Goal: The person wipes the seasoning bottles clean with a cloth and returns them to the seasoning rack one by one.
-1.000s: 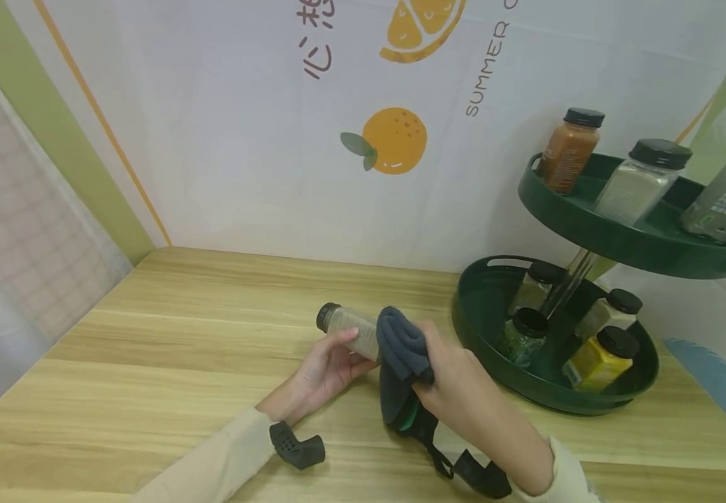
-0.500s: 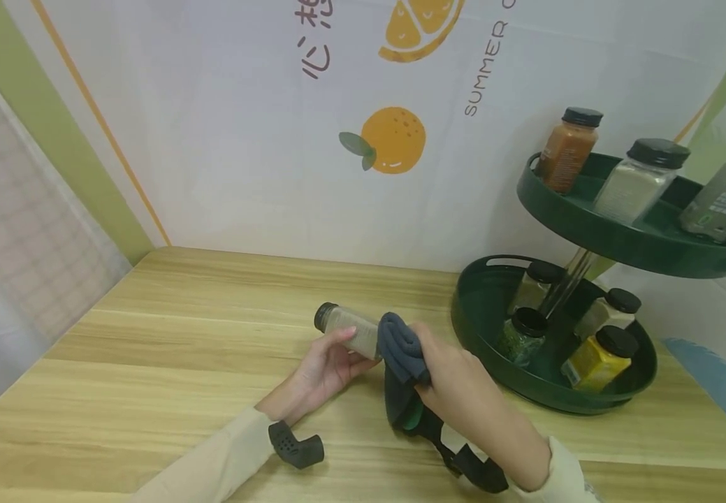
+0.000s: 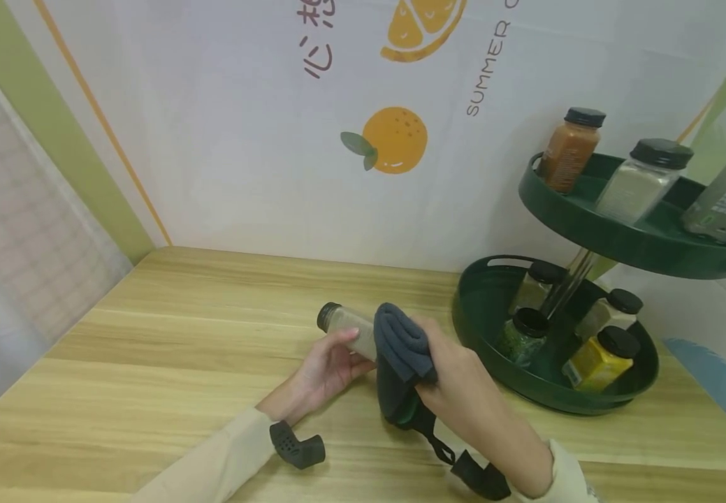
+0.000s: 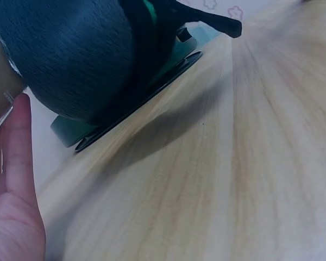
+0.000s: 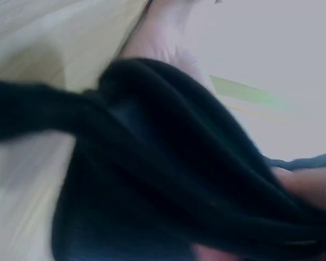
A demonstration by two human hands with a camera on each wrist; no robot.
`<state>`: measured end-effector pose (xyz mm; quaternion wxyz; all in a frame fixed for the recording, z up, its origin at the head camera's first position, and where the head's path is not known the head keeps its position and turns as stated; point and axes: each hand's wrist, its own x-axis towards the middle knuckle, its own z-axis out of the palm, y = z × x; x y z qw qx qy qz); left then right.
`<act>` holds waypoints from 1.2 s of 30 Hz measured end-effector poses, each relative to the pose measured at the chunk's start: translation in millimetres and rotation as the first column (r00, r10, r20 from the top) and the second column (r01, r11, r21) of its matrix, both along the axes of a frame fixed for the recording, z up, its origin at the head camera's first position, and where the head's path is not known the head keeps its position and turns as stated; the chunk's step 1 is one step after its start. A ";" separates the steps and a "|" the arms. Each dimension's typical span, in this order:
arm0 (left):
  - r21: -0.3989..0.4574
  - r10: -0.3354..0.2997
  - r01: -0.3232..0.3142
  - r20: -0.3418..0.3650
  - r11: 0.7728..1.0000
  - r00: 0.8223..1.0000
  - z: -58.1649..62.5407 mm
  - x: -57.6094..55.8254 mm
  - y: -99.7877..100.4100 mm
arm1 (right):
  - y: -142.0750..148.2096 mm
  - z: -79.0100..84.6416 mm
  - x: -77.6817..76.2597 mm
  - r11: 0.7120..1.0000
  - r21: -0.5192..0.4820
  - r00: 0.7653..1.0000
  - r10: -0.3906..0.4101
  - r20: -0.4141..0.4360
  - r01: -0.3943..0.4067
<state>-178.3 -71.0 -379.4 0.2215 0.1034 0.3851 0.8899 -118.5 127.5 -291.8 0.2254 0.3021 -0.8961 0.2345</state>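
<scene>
My left hand (image 3: 327,374) grips a clear spice jar (image 3: 361,337) with a black lid and pale-brown contents, tilted so its lid points up and left. In the left wrist view the fingers (image 4: 19,147) lie along the side of the jar (image 4: 0,81). My right hand (image 3: 457,370) holds a folded dark blue-grey cloth (image 3: 402,342) against the base end of the jar, hiding that end. The cloth's lower part hangs down with a bit of green and a black loop. Close up in the right wrist view, the bunched cloth (image 5: 152,163) fills the middle.
A dark green two-tier round rack (image 3: 639,241) stands at the right. Its upper tray bears an orange-brown jar (image 3: 569,150) and two paler jars; several jars, including a yellow one (image 3: 598,363), sit in the lower tray. A printed curtain (image 3: 262,154) hangs behind the wooden table (image 3: 168,335).
The right hand and cloth shift slightly down and right, then back up and left over the jar's base. The left hand and jar stay nearly in place.
</scene>
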 end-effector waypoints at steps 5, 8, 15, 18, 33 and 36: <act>-0.020 0.009 -0.008 0.022 1.000 1.000 0.3 -0.8 1.1 | 0.2 1.2 0.6 0.987 0.135 0.989 -0.097 0.108 0.082; -0.023 0.012 -0.011 0.033 1.000 0.999 0.6 -1.0 1.0 | 0.5 1.7 0.0 0.981 0.176 0.986 -0.110 0.125 0.087; 0.002 0.004 -0.004 0.038 1.000 0.999 1.2 -0.5 -0.6 | 2.1 1.5 -0.3 0.977 0.198 0.986 -0.109 0.128 0.082; 0.018 0.000 0.000 0.037 1.000 0.999 1.6 -0.4 -0.7 | 2.1 0.4 -0.6 0.979 0.192 0.987 -0.094 0.128 0.069; 0.053 -0.015 0.013 0.035 0.999 0.999 1.6 -0.9 -0.6 | 0.7 1.8 -1.5 0.995 0.065 0.975 -0.086 0.206 0.074; 0.066 -0.017 0.014 0.045 0.998 0.999 1.9 -1.1 0.1 | 0.3 1.8 -2.6 0.996 0.004 0.971 -0.086 0.222 0.087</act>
